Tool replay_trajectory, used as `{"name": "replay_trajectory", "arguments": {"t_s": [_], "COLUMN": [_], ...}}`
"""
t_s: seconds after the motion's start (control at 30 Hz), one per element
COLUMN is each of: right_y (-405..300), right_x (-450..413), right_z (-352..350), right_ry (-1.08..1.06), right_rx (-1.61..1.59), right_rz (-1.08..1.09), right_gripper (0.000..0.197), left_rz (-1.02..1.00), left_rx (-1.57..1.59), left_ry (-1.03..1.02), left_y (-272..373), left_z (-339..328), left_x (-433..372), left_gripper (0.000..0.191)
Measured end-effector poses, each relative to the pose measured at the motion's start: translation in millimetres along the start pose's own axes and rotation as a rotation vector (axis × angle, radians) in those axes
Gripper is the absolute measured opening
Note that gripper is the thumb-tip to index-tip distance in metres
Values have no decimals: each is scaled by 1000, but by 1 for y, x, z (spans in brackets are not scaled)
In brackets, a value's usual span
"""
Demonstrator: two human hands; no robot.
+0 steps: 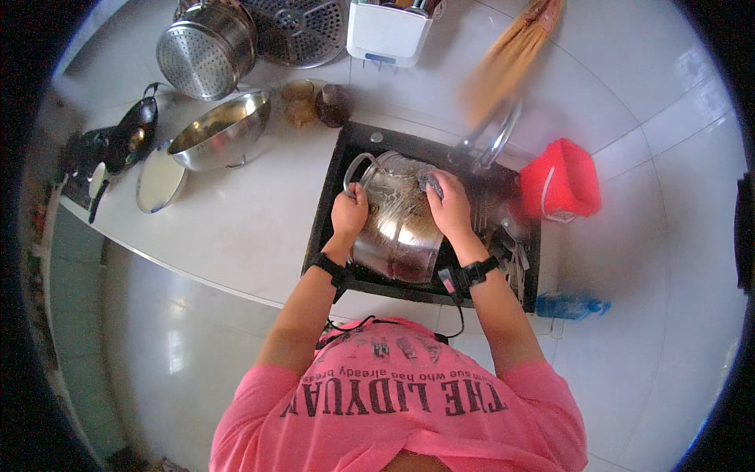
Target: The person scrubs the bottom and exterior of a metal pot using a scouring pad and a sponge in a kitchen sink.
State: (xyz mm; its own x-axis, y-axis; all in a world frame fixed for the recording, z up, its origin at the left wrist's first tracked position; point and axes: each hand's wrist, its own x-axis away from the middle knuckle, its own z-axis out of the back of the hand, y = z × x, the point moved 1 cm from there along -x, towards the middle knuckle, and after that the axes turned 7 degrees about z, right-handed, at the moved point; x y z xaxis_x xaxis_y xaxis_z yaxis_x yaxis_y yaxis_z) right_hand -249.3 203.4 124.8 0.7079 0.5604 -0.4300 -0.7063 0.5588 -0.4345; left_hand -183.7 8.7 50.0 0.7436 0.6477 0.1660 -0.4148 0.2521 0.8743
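A large stainless steel pot (392,242) lies on its side in a black sink (321,230), its outer surface streaked with what looks like suds. My left hand (349,213) grips the pot's looped metal handle (354,167) at the pot's left. Pressed against the pot's upper right is a grey scouring pad (432,184), held in my right hand (451,206). The sink's metal faucet (501,137) stands just behind, to the right of the pot. Several utensils (516,259) lie in the right part of the sink.
On the left counter (248,224) are a steel bowl (221,133), a pale lid or plate (160,179), dark pans (133,133) and jars (334,105). A steamer pot (203,56) hangs or stands behind. To the right are a red bucket (560,180) and a blue bottle (566,306).
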Motion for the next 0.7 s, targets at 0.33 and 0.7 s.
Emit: {"name": "replay_trajectory", "arguments": {"t_s": [0.33, 0.7], "right_y": [-3, -40], "right_x": [-23, 1], "right_z": [-4, -4], "right_ry": [-118, -225], "right_rx": [66, 73], "right_rz": [-67, 321], "right_gripper": [28, 32], "left_rz": [-69, -66], "left_rx": [-1, -46], "left_ry": [60, 160], "left_y": [4, -2], "left_z": [-3, 0], "left_x": [8, 3], "left_gripper": [38, 41]}}
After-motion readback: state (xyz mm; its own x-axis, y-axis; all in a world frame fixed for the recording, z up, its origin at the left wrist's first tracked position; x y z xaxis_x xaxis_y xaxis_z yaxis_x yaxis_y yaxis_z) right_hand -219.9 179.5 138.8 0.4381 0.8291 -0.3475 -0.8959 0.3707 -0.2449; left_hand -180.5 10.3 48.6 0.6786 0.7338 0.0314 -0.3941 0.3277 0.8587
